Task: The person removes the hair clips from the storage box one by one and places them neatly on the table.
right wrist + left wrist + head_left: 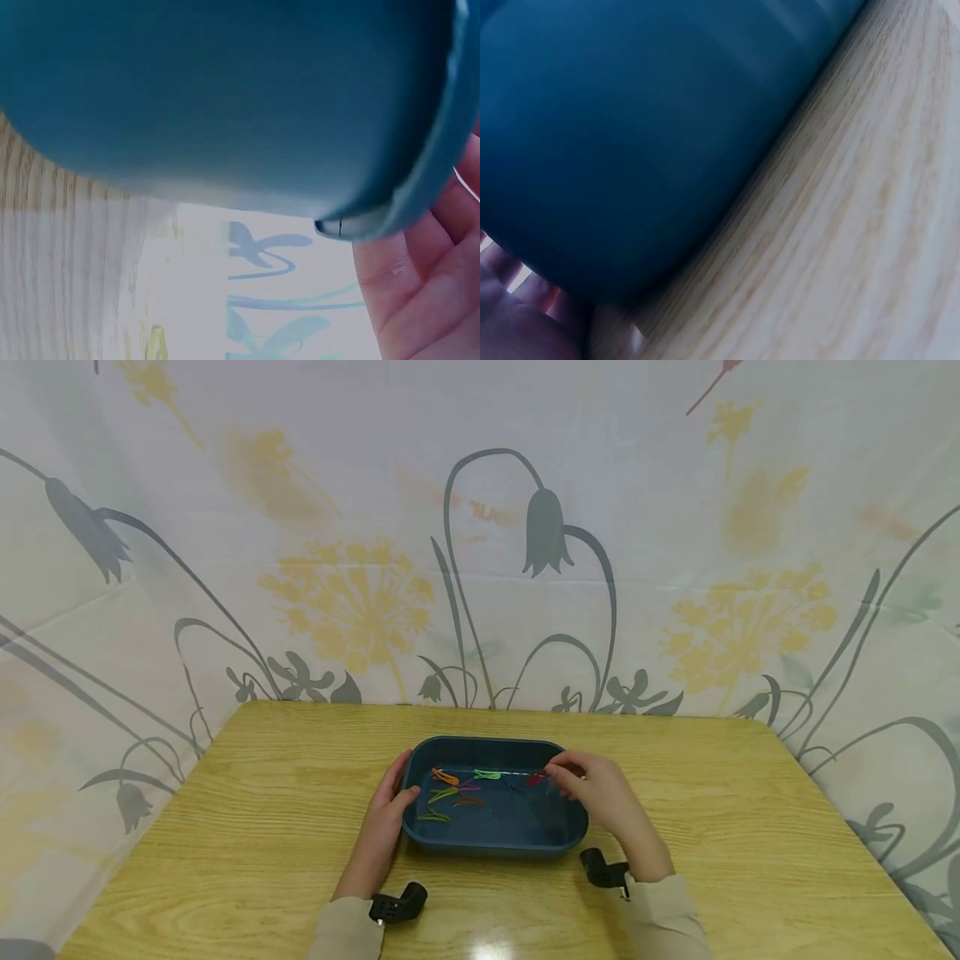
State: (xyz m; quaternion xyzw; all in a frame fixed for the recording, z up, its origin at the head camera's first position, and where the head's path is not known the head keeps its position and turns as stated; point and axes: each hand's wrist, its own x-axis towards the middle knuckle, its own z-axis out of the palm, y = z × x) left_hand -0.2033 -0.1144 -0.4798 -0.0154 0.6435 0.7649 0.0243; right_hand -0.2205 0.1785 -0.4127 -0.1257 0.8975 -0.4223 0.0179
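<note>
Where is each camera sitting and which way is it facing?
Head: worn high, looking forward and down at the table and blue tray; both hands and sleeves show.
Left wrist: low by the left hand, facing the tray's outer wall; fingers show at the lower left.
Right wrist: low by the right hand, looking up past the tray's rim; palm at right.
All views share the tray.
</note>
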